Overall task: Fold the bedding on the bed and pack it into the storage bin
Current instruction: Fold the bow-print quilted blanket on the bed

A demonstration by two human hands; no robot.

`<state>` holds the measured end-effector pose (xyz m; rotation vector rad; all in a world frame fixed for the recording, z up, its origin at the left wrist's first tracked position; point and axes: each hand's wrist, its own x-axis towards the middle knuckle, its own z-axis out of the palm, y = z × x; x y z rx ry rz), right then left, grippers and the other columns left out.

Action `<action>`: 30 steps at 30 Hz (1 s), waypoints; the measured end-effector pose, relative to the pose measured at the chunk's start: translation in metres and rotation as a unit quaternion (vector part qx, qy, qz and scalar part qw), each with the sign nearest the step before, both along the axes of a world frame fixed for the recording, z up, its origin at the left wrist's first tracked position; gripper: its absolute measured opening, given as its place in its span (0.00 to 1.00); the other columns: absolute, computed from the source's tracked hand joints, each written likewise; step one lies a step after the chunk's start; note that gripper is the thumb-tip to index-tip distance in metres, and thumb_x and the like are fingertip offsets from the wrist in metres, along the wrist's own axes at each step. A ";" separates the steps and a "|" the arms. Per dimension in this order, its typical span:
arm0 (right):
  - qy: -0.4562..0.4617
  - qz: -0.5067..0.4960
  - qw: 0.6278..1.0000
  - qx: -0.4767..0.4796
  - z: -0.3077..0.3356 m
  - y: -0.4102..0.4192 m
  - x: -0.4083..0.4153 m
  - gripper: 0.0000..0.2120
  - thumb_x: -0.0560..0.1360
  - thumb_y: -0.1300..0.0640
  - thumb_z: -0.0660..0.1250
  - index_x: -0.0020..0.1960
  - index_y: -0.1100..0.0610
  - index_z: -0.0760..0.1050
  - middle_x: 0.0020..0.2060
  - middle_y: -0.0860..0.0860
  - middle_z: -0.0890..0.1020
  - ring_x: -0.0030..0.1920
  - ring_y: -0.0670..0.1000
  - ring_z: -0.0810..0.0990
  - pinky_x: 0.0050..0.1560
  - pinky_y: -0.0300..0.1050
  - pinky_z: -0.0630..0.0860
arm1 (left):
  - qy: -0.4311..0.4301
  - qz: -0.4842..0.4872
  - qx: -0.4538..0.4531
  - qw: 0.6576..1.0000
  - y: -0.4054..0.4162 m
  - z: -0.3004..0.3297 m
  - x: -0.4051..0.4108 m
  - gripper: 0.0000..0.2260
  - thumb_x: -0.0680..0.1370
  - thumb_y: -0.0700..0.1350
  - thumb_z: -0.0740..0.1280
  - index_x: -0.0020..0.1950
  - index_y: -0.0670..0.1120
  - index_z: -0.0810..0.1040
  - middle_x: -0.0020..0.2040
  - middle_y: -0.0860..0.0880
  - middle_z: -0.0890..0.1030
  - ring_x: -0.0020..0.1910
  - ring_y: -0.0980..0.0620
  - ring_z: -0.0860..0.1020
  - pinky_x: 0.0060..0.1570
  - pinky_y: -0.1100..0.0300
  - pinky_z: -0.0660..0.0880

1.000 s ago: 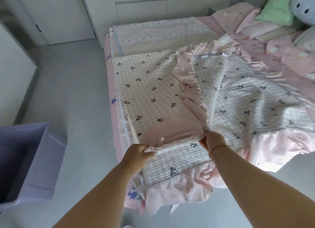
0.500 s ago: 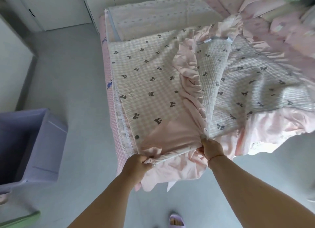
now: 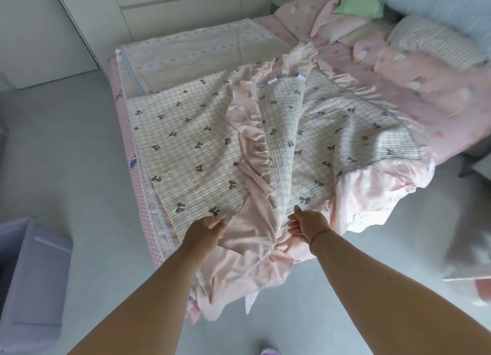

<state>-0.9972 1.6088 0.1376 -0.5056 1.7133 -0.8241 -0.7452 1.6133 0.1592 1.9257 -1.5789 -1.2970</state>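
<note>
Far left, the bin (image 3: 32,269) sits on the floor (image 3: 79,168) beside the bed (image 3: 125,131), and nothing of the bedding reaches it, so packing looks not yet begun. Moving in, the quilt (image 3: 186,142) with the bow print lies across the bed, its left part folded over flat, a pink ruffle (image 3: 252,147) running down the middle seam. The left hand (image 3: 204,233) has its fingers curled on the near edge of that folded panel, gripping cloth. Just right of it, the right hand (image 3: 308,223) pinches the quilted fold beside the ruffle, thumb up, fingers tucked into the fabric. Further right, the rest of the quilt is spread loose and rumpled, its pink underside (image 3: 380,192) spilling off the bed's edge; pillows (image 3: 435,43) sit at the far right. So by my read: one lengthwise fold partly made, more folds to go, then the bin. Against half a second back, the hands have drawn nearer each other and let more pink cloth bunch and hang below them, and the view has pulled back and tilted up to show the pillows.
</note>
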 end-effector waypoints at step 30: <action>0.019 -0.130 0.991 0.012 0.011 -0.227 -0.408 0.16 0.78 0.49 0.61 0.39 0.59 0.73 0.31 0.54 0.75 0.29 0.51 0.72 0.32 0.41 0.71 | 0.064 -0.010 0.073 0.995 -0.247 -0.008 -0.412 0.11 0.79 0.55 0.62 0.58 0.52 0.74 0.51 0.51 0.80 0.54 0.51 0.78 0.59 0.50 0.75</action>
